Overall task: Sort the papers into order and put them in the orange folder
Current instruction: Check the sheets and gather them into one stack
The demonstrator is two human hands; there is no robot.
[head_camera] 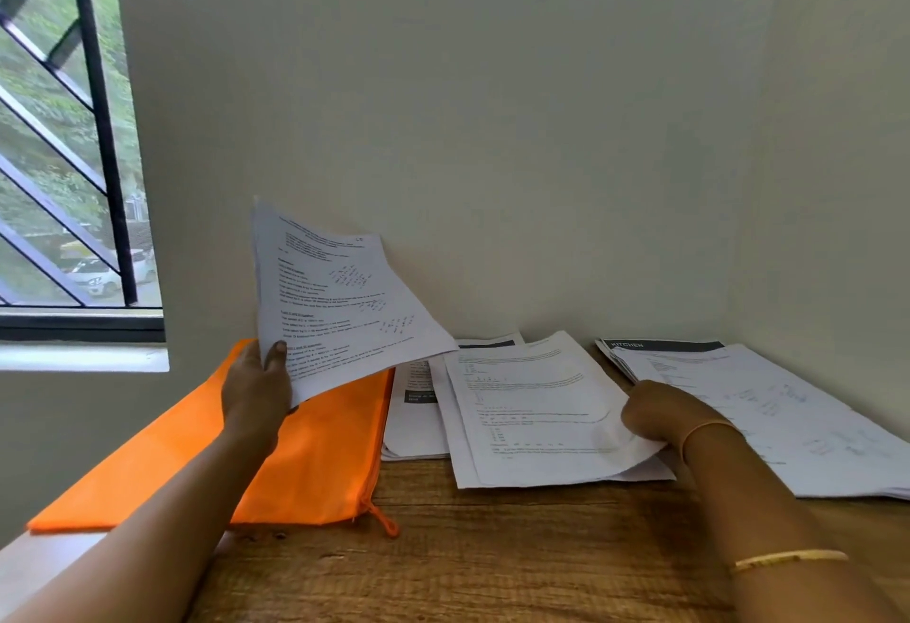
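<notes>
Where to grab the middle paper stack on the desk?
Grip the middle stack by its right edge, from the right: it lies flat on the desk, but that edge lifts at the right hand, while its left side overlaps the left stack.

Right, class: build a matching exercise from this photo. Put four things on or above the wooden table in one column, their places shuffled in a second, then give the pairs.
1. flat orange fabric folder with a zip
2. printed white sheets gripped by the left hand
3. middle pile of white printed pages
4. dark-headed page reading KITCHEN

A. far right by the wall, under other sheets
B. raised off the table
C. lying at the table's left edge
D. right hand at its right edge

Pairs: 1-C, 2-B, 3-D, 4-A
</notes>
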